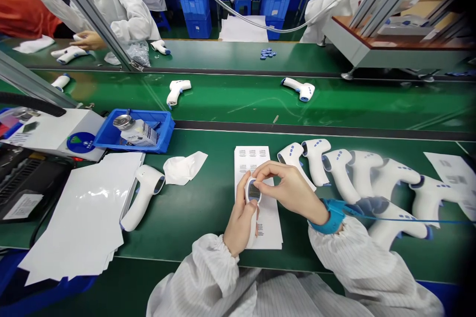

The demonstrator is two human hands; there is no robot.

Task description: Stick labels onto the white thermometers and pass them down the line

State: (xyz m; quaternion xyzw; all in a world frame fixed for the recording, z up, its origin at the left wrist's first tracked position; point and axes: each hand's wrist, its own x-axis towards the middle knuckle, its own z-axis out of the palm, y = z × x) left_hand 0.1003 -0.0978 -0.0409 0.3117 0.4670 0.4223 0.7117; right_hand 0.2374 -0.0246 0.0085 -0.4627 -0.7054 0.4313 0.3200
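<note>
My left hand [239, 223] is wrapped round the handle of a white infrared thermometer [254, 192], its small grey screen facing up. My right hand [288, 184], with a blue strap [329, 215] at the wrist, has its fingers pinched together at the screen's upper right edge. Whatever lies between those fingertips is too small to make out. Beneath both hands is a stack of printed label sheets [270, 230]. Several more white thermometers [341, 176] lie close together right of my hands. One thermometer [144, 197] rests alone on the left, near a crumpled white cloth [185, 168].
White sheets [84, 208] and a blue tray [163, 146] holding a bottle [138, 132] lie left, beside a white device [80, 126]. Beyond runs a green belt [230, 101] carrying thermometers [178, 91]. Across it sit co-workers in white coats [121, 10]. A metal-framed stand [372, 57] is at far right.
</note>
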